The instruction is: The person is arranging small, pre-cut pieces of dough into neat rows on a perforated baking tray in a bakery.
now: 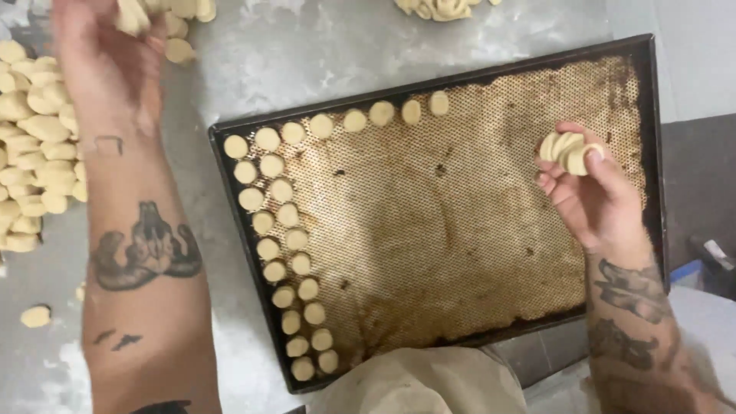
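A dark perforated baking tray [460, 230] lies on a floured metal table. Small round dough pieces [280, 230] stand in two rows down its left side and in one row along its far edge. My right hand [590, 192] hovers over the tray's right part, fingers closed on a stack of several dough pieces [566, 149]. My left hand [107, 54] reaches to the far left over a pile of dough pieces [34, 146] and holds some pale dough [132, 15] in its fingers.
More dough pieces lie at the table's far edge [441, 8]. A single piece [36, 315] rests near the left front. A beige cloth-covered shape [422, 379] sits at the tray's near edge. A grey wall borders the right.
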